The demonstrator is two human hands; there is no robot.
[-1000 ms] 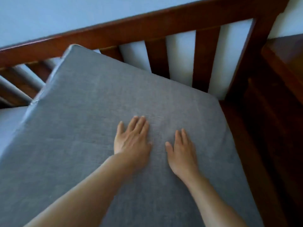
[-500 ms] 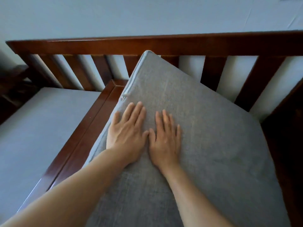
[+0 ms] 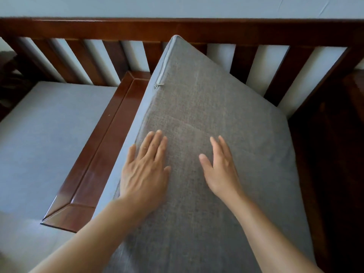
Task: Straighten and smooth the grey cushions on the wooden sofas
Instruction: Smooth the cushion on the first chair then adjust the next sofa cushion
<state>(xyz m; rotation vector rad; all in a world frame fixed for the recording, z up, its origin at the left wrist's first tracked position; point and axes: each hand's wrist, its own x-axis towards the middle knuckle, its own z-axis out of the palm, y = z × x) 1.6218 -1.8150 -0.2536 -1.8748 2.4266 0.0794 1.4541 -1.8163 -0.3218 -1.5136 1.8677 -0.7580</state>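
A thick grey cushion [image 3: 226, 107] lies askew on the wooden sofa seat, its far corner reaching the slatted backrest [image 3: 177, 29]. A zipper pull [image 3: 160, 84] shows on its left edge. My left hand [image 3: 145, 170] lies flat on the cushion near that left edge, fingers straight and together. My right hand [image 3: 220, 166] rests flat on the cushion's middle, fingers straight, a hand's width from the left one. A second grey cushion [image 3: 49, 134] lies flat in the seat to the left.
A glossy wooden divider [image 3: 102, 154] separates the two seats. Dark wood of the sofa's right side [image 3: 332, 154] borders the cushion. A pale wall [image 3: 177, 6] stands behind the backrest slats.
My hands, side by side and touching half a second ago, have spread apart on the cushion; the right hand slid right. The view shifted slightly left from a second ago.
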